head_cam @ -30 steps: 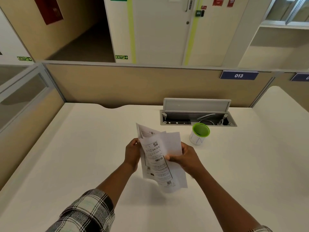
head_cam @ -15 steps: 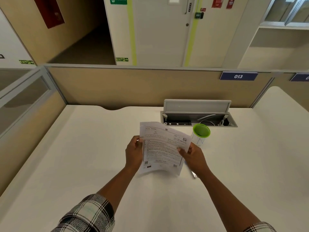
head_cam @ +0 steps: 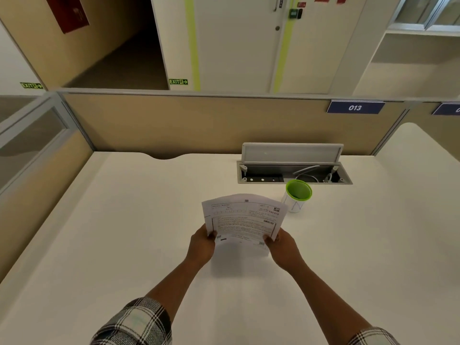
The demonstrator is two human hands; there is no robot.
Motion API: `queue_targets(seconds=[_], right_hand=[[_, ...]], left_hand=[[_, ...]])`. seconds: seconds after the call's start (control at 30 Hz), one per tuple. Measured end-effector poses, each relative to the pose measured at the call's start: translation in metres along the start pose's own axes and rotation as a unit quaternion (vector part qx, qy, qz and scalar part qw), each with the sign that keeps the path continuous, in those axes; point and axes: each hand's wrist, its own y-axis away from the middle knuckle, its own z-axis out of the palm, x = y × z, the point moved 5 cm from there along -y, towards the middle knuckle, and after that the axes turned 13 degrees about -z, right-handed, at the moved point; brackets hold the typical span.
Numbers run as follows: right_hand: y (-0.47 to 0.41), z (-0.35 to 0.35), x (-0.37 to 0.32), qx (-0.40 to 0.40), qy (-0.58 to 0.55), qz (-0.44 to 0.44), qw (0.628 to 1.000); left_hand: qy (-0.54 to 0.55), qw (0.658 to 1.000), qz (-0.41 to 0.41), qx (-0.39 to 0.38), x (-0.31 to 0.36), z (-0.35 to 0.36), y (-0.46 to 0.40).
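Bare worktop (head_cam: 124, 232) lies wide to the left and near side. Ahead right, the cup (head_cam: 297, 199) and open cable box (head_cam: 293, 174) block the way; the partition (head_cam: 199, 123) closes the far edge.

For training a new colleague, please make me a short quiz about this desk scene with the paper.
1. True or false: the left hand and the right hand each pinch one side of the printed sheet.
2. The green-rimmed cup stands: A) left of the sheet; B) beyond the sheet, to its right; C) on top of the sheet.
3. Is the lid of the desk's cable box raised or closed?
Key: 1 true; 2 B; 3 raised.
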Motion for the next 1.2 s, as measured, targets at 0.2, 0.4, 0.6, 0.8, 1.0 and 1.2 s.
queue_targets(seconds=[0.2,0.4,0.6,0.8,1.0,1.2], right_hand=[[-0.009,0.005,0.007,-0.006,0.012,0.024,1.000],[-0.029,0.012,0.015,-0.010,-0.006,0.073,0.997],[-0.066,0.035,0.017,-0.035,0.032,0.113,0.992],[-0.125,0.056,0.010,-0.044,0.051,0.122,0.990],[-0.192,0.088,0.012,-0.080,0.035,0.123,0.989],[-0.249,0.108,0.015,-0.066,0.053,0.123,0.989]], left_hand=[[-0.005,0.999,-0.044,0.013,-0.005,-0.002,-0.012],[-0.005,0.998,-0.066,0.013,-0.004,-0.012,-0.029],[-0.014,0.991,-0.127,0.045,-0.013,-0.024,-0.055],[-0.012,0.979,-0.163,0.124,-0.011,-0.057,-0.099],[-0.025,0.974,-0.155,0.165,-0.003,-0.088,-0.159],[-0.023,0.970,-0.139,0.200,0.002,-0.111,-0.211]])
